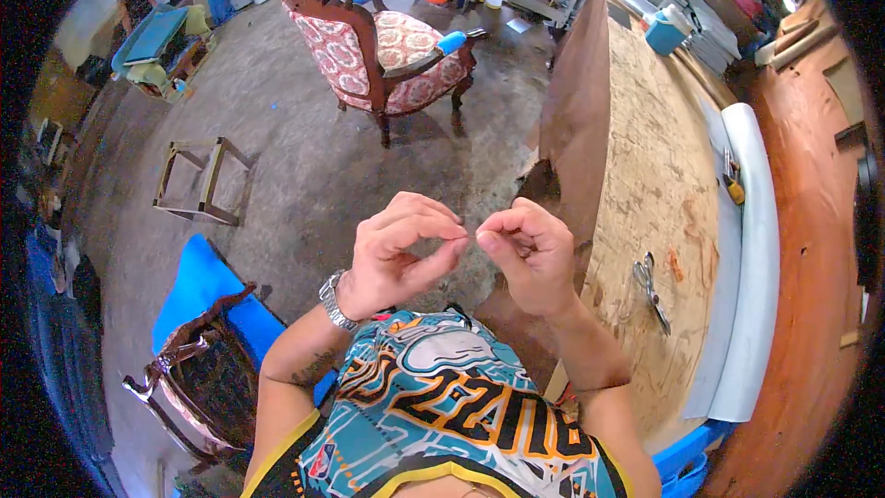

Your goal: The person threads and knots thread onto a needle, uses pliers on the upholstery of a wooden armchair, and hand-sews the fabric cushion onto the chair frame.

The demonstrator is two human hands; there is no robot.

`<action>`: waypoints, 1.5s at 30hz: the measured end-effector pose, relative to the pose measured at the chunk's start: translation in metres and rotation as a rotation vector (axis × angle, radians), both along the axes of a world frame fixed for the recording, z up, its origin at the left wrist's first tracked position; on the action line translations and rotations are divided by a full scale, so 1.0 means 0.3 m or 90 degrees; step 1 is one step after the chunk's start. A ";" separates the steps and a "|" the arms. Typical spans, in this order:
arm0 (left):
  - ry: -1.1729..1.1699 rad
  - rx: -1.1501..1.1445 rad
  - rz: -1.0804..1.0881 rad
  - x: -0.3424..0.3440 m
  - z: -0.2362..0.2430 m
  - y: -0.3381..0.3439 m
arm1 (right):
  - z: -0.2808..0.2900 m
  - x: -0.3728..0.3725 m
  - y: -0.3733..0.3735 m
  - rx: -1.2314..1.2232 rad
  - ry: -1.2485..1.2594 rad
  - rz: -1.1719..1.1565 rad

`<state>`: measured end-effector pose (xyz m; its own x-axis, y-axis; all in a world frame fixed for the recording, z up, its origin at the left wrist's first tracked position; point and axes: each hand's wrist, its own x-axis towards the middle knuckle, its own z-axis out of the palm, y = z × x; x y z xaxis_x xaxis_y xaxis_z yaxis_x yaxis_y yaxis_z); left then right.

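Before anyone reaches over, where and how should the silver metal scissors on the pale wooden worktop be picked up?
Probably by the looped end of the silver metal scissors, from above, with the bare right hand, the nearer one. They lie flat on the pale wooden worktop, loops at the far end, narrow blades nearer, so this should keep fingers off the blades.

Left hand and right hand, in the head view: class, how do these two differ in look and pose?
First, the left hand has a silver watch at its wrist, while the right hand has a bare wrist. Second, the left hand's fingers point toward picture right; the right hand's point toward picture left. Shared: both bring thumb and index fingertips together; anything thin between them is too small to tell.
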<state>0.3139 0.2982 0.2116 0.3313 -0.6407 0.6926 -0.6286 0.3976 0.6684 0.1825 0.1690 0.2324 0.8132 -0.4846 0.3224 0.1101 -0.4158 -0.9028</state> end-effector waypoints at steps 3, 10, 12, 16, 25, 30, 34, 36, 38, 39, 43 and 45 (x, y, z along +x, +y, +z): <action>0.115 0.010 -0.019 0.006 -0.018 0.014 | -0.001 -0.014 -0.014 -0.029 0.020 -0.045; 0.040 0.040 0.075 0.038 0.063 0.034 | 0.034 -0.042 -0.042 -0.172 0.028 -0.055; -0.131 0.144 -0.001 0.037 0.099 0.031 | 0.051 -0.045 -0.037 -0.193 0.026 -0.027; -0.203 0.256 -0.099 0.033 0.125 0.008 | 0.075 -0.041 -0.035 -0.267 -0.020 0.034; 0.310 0.209 -0.276 -0.024 0.033 0.008 | -0.009 -0.010 -0.004 -0.047 0.001 0.003; 0.087 0.028 0.030 -0.034 -0.037 -0.020 | -0.078 -0.002 0.027 0.039 0.010 -0.018; -0.168 0.057 0.057 -0.006 -0.041 0.008 | -0.055 -0.018 0.016 -0.034 0.047 -0.009; -0.241 0.085 0.066 0.009 -0.030 0.024 | -0.031 -0.020 0.018 -0.059 0.068 -0.002; -0.319 0.100 0.085 0.019 -0.019 0.029 | -0.008 -0.016 0.024 -0.112 0.090 -0.001; -0.308 0.092 0.083 0.024 -0.014 0.030 | 0.001 -0.013 0.027 -0.108 0.096 -0.004; -0.356 0.057 0.142 0.035 -0.007 0.017 | 0.024 0.002 0.033 -0.260 0.033 0.003; -0.343 0.065 0.128 0.032 -0.007 0.010 | 0.025 0.007 0.036 -0.273 0.047 -0.018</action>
<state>0.3235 0.3014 0.2095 0.0712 -0.6743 0.7350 -0.9473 0.1851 0.2616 0.1845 0.1800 0.2398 0.8297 -0.3420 0.4411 0.0353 -0.7565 -0.6531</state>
